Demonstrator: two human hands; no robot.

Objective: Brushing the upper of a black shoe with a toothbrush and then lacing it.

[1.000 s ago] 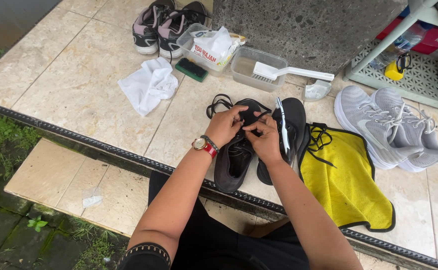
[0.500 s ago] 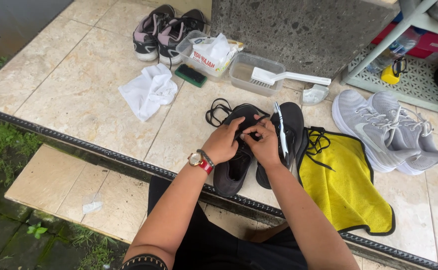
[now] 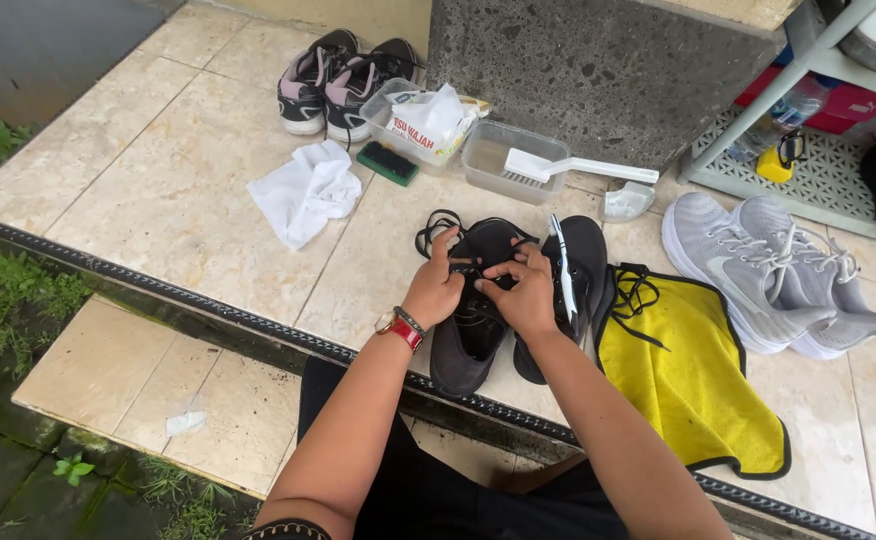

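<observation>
Both hands meet over the dark grey lace-up shoe [image 3: 473,325] on the tiled floor [image 3: 158,200]: left hand [image 3: 435,290] and right hand [image 3: 525,297] each pinch its black lace [image 3: 436,222]. Its black mate [image 3: 580,262] lies alongside, beside the yellow cloth [image 3: 693,375]; the crumpled white rag [image 3: 303,190] lies beyond.

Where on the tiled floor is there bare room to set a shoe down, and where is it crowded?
Bare tile lies left of the white cloth, out to the drain strip, and between the cloth and the left hand. The lower step is mostly free. It is crowded around the black shoes, the yellow cloth, the grey sneakers and the plastic tubs.
</observation>
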